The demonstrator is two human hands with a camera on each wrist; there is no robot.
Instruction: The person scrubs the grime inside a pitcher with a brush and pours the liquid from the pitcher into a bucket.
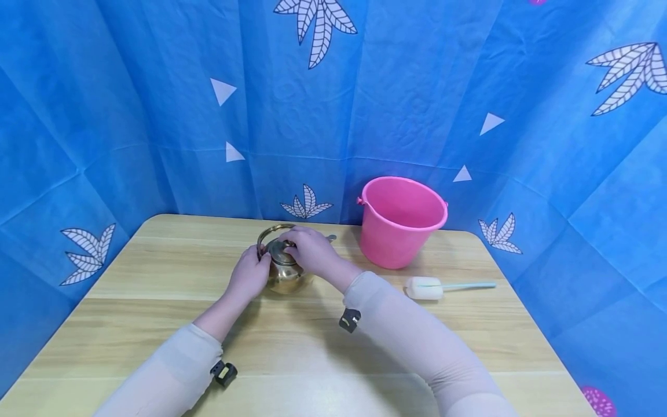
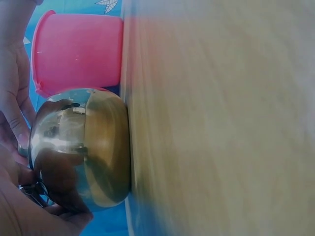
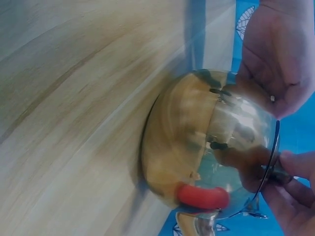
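A shiny brass-coloured kettle (image 1: pixel 286 282) stands upright on the table, its looped handle (image 1: pixel 264 236) raised above it and its spout (image 1: pixel 332 237) turned to the right. With my left hand (image 1: pixel 250 273) I grip the handle's left side near where it joins the body. My right hand (image 1: pixel 314 253) reaches over from the right and pinches the knob of the lid (image 1: pixel 282 253). In the right wrist view, the lid appears seated on the kettle, with the fingertips (image 3: pixel 298 164) at its knob. The right fingers partly hide the lid in the head view.
A pink bucket (image 1: pixel 388 246) stands at the back right, behind the kettle. Before it lies a white sponge bottle brush (image 1: pixel 424 288) with a pale blue handle. The wooden table (image 1: pixel 292 365) is bordered by a blue patterned curtain (image 1: pixel 406 87).
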